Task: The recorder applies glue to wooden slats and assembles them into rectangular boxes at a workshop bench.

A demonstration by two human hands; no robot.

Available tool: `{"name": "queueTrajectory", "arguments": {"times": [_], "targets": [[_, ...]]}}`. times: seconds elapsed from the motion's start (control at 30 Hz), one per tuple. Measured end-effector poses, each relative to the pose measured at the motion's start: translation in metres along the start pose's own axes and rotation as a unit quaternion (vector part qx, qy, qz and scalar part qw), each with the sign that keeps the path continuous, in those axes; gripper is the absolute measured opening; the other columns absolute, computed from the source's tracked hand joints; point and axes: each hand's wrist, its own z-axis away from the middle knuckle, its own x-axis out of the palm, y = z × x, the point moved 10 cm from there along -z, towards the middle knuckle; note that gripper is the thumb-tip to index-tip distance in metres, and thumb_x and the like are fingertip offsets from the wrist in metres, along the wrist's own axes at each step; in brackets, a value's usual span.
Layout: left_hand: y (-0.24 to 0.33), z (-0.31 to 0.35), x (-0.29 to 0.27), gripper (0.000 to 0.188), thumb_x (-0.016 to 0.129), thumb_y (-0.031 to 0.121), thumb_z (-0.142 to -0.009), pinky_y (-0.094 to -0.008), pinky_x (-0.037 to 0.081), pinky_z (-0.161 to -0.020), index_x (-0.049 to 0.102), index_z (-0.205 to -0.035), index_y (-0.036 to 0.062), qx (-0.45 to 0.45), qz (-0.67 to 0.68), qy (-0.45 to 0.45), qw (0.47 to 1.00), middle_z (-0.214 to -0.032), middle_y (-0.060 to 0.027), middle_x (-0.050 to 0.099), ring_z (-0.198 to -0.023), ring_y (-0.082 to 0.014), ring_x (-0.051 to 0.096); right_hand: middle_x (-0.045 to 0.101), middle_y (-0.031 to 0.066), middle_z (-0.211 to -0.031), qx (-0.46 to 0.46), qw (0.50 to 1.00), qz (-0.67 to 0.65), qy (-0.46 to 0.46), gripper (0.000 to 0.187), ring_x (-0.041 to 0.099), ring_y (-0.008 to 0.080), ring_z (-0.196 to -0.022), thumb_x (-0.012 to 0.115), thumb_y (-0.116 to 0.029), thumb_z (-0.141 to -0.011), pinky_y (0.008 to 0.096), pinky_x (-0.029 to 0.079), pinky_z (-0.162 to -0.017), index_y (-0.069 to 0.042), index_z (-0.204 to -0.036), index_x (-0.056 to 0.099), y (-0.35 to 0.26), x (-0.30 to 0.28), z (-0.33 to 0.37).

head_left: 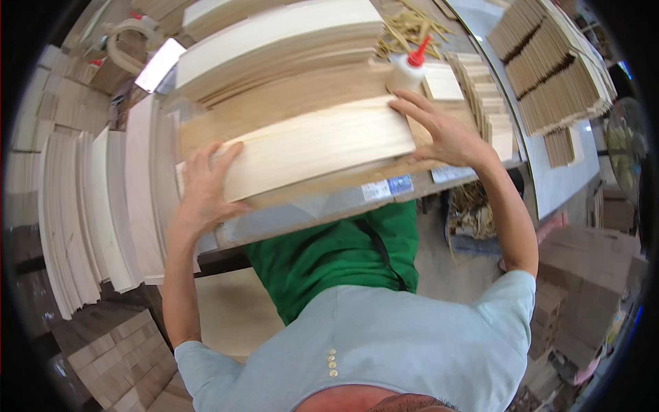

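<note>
Left hand (202, 185) and right hand (453, 139) extend forward, fingers spread wide, grasping opposite ends of the pale board (322, 145), located between them. A red-capped bottle (405, 74) stands beside the right fingertips.

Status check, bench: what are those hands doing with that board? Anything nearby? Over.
Left hand at left end of board, right hand at right end. Board spans between them. Bottle stands close beyond right hand.

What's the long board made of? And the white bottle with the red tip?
The long board looks like bare wood: pale, dull, faintly grained. The white bottle is probably smooth plastic, cloudy; its red tip seems plastic too, evenly coloured.
</note>
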Motion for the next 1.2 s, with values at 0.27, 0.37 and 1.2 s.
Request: {"name": "queueTrajectory", "arguments": {"times": [0.27, 0.37, 1.2], "targets": [[0.008, 0.001, 0.013, 0.11, 0.089, 0.034, -0.046, -0.0512, 0.024, -0.11, 0.037, -0.142, 0.015, 0.092, -0.011, 0.005, 0.996, -0.141, -0.0204, 0.031, -0.131, -0.0407, 0.027, 0.028, 0.0111, -0.151, 0.016, 0.999, -0.037, -0.008, 0.099, 0.03, 0.0316, -0.137, 0.086, -0.015, -0.054, 0.0385, 0.032, -0.111, -0.01, -0.14, 0.037, -0.006, -0.001, 0.014], [-0.002, 0.018, -0.004, 0.11, 0.088, 0.034, -0.049, -0.0511, 0.023, -0.111, 0.034, -0.143, 0.0129, 0.06, -0.053, -0.007, 0.997, -0.145, -0.0211, 0.027, -0.135, -0.0413, 0.022, 0.029, 0.0145, -0.149, 0.04, 0.998, -0.024, -0.033, 0.097, 0.03, 0.0337, -0.137, 0.086, -0.023, -0.056, 0.0398, 0.032, -0.11, -0.008, -0.138, 0.038, -0.005, 0.001, 0.012], [-0.067, 0.039, -0.01, 0.107, 0.084, 0.004, -0.056, -0.0389, 0.031, -0.111, 0.026, -0.145, 0.0084, -0.011, 0.093, -0.121, 0.988, -0.149, -0.0234, 0.018, -0.135, -0.0386, 0.028, 0.028, 0.0155, -0.149, 0.049, 0.997, 0.002, -0.053, 0.101, 0.032, 0.0341, -0.135, 0.086, -0.018, -0.056, 0.0387, 0.034, -0.11, -0.006, -0.141, 0.034, -0.014, -0.005, 0.001]]}}
